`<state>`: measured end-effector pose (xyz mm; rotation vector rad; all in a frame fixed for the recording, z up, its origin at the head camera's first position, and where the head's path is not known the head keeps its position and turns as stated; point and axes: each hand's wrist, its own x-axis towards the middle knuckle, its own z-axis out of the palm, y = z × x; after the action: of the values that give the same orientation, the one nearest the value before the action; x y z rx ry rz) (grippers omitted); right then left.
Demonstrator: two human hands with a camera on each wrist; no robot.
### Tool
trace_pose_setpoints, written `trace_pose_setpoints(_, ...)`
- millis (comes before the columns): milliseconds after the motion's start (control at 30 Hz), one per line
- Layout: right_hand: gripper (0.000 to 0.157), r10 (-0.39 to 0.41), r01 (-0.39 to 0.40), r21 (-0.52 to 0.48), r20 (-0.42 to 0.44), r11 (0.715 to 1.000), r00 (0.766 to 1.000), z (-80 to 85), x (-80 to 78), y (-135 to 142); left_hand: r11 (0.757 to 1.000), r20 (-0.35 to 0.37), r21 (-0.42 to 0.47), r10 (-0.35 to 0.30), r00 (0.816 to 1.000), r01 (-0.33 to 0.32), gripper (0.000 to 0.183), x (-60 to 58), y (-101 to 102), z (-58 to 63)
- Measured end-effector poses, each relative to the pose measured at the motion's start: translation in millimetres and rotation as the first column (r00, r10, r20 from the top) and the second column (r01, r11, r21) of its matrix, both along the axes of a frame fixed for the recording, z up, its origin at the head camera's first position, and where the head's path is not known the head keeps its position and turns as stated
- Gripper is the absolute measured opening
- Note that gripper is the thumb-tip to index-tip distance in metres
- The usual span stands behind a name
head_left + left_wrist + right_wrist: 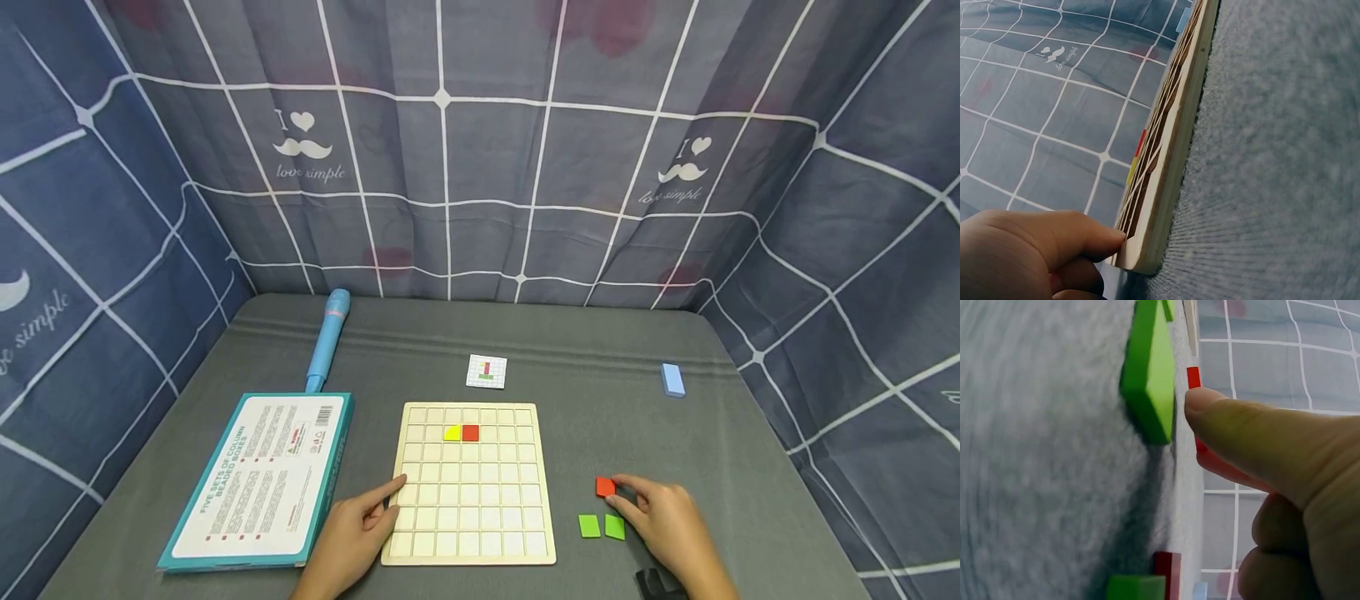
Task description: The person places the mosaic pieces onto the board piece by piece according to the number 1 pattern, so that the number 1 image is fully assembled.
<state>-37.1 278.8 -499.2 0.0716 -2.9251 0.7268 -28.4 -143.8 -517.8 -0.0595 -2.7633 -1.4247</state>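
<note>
A pale wooden grid board [472, 500] lies on the table, with a yellow tile [453, 433] and a red tile [471, 433] side by side in an upper row. My left hand [352, 533] rests at the board's left edge, index finger and thumb touching it; in the left wrist view a digit presses near a corner. To the right of the board, my right hand [671, 525] pinches another red tile [605, 487] between thumb and index finger. Just below that tile lie two green tiles [589, 526], the right one close to the thumb.
A small pattern card [486, 372] lies behind the board. At left are a teal-edged box [255, 475] and a blue microphone-shaped object [327, 340]. A light blue block [672, 380] sits far right. Low in the right wrist view are a green piece [1135, 587] and a dark red piece [1171, 575].
</note>
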Motion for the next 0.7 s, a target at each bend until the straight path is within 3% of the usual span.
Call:
trace_pose_setpoints(300, 0.026, 0.023, -0.02, 0.045, -0.072, 0.999, 0.997, 4.9, 0.0, -7, 1.0, -0.025, -0.008, -0.009, 1.0, 0.009, 0.037, -0.3, 0, -0.4)
trace_pose_setpoints(700, 0.022, 0.076, -0.075, 0.03, -0.055, 0.997, 0.996, 11.5, -12.8, -25, 1.0, 0.003, -0.003, -0.006, 1.0, 0.006, 0.037, -0.1, 0, -1.9)
